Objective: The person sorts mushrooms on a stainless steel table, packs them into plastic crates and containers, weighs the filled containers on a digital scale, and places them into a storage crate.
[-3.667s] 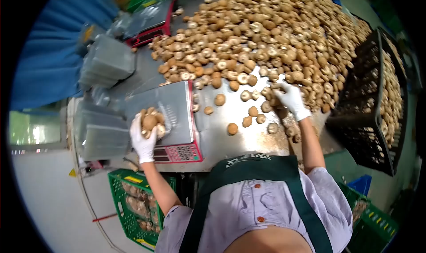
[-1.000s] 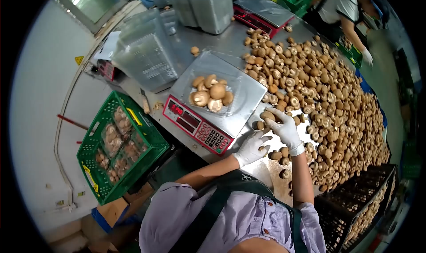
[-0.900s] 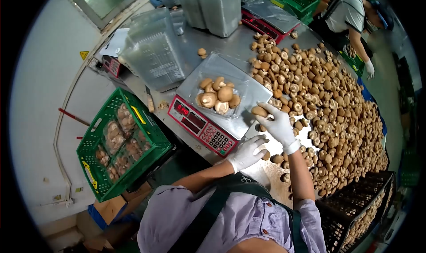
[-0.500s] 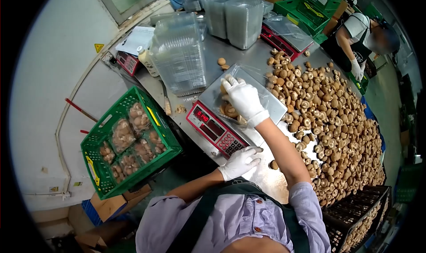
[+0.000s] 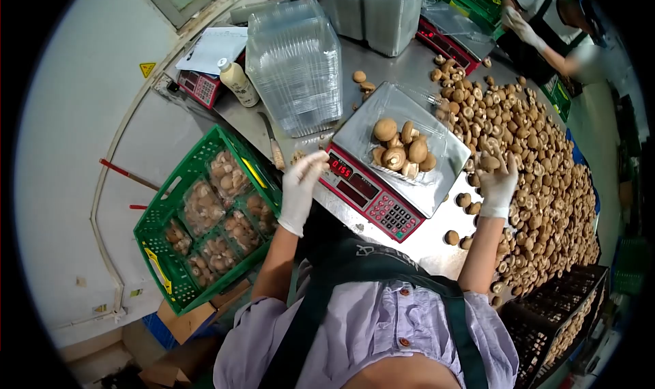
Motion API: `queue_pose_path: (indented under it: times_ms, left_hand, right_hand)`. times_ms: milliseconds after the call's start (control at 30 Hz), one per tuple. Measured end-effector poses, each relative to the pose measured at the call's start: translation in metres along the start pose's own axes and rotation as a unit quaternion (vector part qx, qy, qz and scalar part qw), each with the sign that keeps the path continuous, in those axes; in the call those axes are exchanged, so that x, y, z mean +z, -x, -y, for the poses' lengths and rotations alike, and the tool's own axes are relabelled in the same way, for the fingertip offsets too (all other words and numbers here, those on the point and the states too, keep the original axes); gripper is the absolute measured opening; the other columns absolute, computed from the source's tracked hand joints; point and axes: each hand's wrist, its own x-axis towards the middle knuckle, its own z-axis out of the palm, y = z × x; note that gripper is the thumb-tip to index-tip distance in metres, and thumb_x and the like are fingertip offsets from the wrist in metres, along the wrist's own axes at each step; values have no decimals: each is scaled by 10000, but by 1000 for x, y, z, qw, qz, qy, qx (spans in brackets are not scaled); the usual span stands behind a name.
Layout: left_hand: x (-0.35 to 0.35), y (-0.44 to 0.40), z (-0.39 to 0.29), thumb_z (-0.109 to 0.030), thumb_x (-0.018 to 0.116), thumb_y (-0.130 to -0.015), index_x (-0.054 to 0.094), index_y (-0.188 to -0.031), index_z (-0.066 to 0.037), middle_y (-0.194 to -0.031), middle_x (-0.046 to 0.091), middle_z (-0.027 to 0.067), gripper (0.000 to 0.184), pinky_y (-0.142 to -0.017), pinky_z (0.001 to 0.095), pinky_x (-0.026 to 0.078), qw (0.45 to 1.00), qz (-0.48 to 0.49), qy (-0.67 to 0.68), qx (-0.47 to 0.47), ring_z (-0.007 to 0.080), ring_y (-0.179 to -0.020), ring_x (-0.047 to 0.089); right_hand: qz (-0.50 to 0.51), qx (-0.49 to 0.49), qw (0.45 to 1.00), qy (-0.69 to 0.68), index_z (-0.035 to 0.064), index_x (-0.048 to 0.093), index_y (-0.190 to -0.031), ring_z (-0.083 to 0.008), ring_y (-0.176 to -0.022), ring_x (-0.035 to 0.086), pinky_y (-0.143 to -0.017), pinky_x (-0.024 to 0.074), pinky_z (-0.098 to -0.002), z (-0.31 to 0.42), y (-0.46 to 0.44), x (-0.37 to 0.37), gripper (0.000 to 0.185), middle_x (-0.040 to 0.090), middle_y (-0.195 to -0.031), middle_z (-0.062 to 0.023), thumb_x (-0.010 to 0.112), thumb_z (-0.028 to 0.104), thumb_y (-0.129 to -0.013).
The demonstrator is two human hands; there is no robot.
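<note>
A clear plastic tray (image 5: 431, 133) with several brown mushrooms (image 5: 394, 158) in it rests on the metal plate of a red digital scale (image 5: 372, 201), whose display reads 0.155. My right hand (image 5: 498, 188), in a white glove, is at the near edge of the mushroom heap (image 5: 525, 170), its fingers curled around a mushroom (image 5: 490, 163). To the left of the scale, my gloved left hand (image 5: 301, 192) is raised with its fingers stretched toward the display corner; nothing shows in it.
A green crate (image 5: 155, 242) with packed mushroom trays stands at the left. Stacked clear trays (image 5: 293, 68), a bottle (image 5: 239, 83) and a knife (image 5: 275, 150) are behind the scale. A black crate (image 5: 546, 321) stands at the lower right; a co-worker (image 5: 546, 31) stands across.
My right hand has left the tray and moved right to the heap. My left hand has moved left and up from the scale's front. The reading rose from 0.140 to 0.155.
</note>
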Motion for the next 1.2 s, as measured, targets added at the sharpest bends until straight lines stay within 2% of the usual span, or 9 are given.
queue_pose_path:
  times_ms: [133,300,433,567,700,733,833,933,1200]
  left_hand:
    - [-12,-38,2,-104,510,-920,589,-1142,13,-1051,631,57,263,-855,231,441,1000,11,19,-21,112,-940,590]
    - [8,-80,6,-169,510,-928,572,-1179,-1,-1122,622,74,308,-823,236,448,998,55,30,-31,134,-962,604]
    - [37,-105,10,-199,528,-923,580,-1175,-21,-1118,614,54,313,-831,243,445,992,83,54,-71,129,-980,586]
    - [66,-123,12,-209,544,-911,594,-1166,-42,-1110,606,29,308,-840,246,431,990,108,35,-87,120,-1001,569]
    - [81,-128,13,-205,571,-886,604,-1156,-56,-1033,590,-10,310,-865,263,409,992,109,22,-65,89,-962,519]
    - [83,-130,14,-205,571,-886,604,-1157,-59,-1037,589,-10,309,-863,263,408,992,111,18,-62,90,-961,518]
    - [78,-136,15,-204,575,-887,597,-1168,-64,-1067,589,2,315,-875,260,403,992,110,6,-60,93,-982,517]
    - [71,-147,12,-197,564,-898,561,-1213,-53,-1149,581,27,346,-930,277,390,990,108,10,-89,121,-1069,512]
    - [86,-178,13,-253,625,-839,498,-1268,-19,-1196,568,128,505,-966,292,378,985,160,-26,-67,207,-1134,515]
  right_hand:
    - [42,-56,997,27,-67,451,-1226,-326,-1148,507,-937,477,-488,9,26,-34,430,487,-1243,-240,491,103,-833]
    - [118,-79,966,218,22,570,-1159,-231,-962,607,-856,520,-399,5,41,-30,397,625,-1075,-86,642,268,-856]
    - [86,-85,932,342,5,594,-1052,-127,-828,615,-753,520,-255,-14,41,-9,237,639,-916,-72,629,136,-859]
    - [83,-251,888,376,-9,556,-1104,-155,-869,623,-793,513,-272,-52,35,26,263,631,-981,-87,621,85,-867]
    - [152,-411,691,575,9,489,-1231,-292,-1141,517,-1000,372,-391,-94,15,32,420,569,-1161,-177,621,85,-839]
    - [169,-404,543,716,18,443,-1288,-346,-1271,382,-1060,288,-409,-97,13,29,456,437,-1313,-233,571,153,-872]
    - [131,-331,680,641,47,371,-1377,-320,-1334,311,-1102,227,-396,-95,8,7,516,359,-1419,-186,491,268,-927]
    - [83,-282,783,548,72,413,-1362,-297,-1267,424,-1047,343,-370,-59,16,-5,483,448,-1368,-154,418,351,-967]
    - [-30,-238,845,478,-5,471,-1306,-201,-1126,541,-933,428,-307,-14,26,-37,414,563,-1243,-133,534,158,-930]
